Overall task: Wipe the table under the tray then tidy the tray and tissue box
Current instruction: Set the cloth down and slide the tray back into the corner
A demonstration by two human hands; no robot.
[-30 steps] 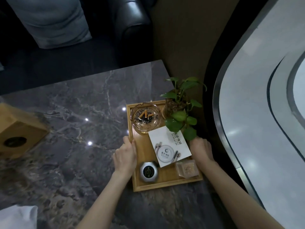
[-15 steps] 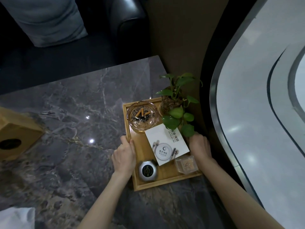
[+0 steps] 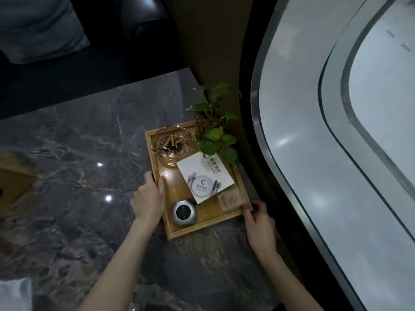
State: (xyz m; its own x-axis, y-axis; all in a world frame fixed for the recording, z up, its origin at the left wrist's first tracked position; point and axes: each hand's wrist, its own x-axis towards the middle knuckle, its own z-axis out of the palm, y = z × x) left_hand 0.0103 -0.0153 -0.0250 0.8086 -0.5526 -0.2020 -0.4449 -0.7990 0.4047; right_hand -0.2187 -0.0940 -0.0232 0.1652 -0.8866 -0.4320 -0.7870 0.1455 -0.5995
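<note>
A wooden tray point(image 3: 203, 230) lies at the right edge of the dark marble table point(image 3: 78, 142). It carries a glass ashtray point(image 3: 171, 143) with cigarette butts, a potted green plant point(image 3: 212, 129), a white card point(image 3: 205, 176), a round silver device point(image 3: 184, 212) and a small clear box point(image 3: 231, 199). My left hand point(image 3: 149, 197) grips the tray's left rim, thumb inside. My right hand point(image 3: 258, 223) holds the tray's near right corner. The wooden tissue box point(image 3: 13, 182) sits at the far left, partly cut off.
A white cloth point(image 3: 14, 295) lies at the table's near left corner. A dark leather seat point(image 3: 134, 16) with a grey cushion point(image 3: 38, 25) stands beyond the table. A curved pale wall panel point(image 3: 336, 153) runs close along the right side.
My right hand has slid from the middle of the tray's right rim back to its near right corner. The left hand keeps its grip on the left rim.
</note>
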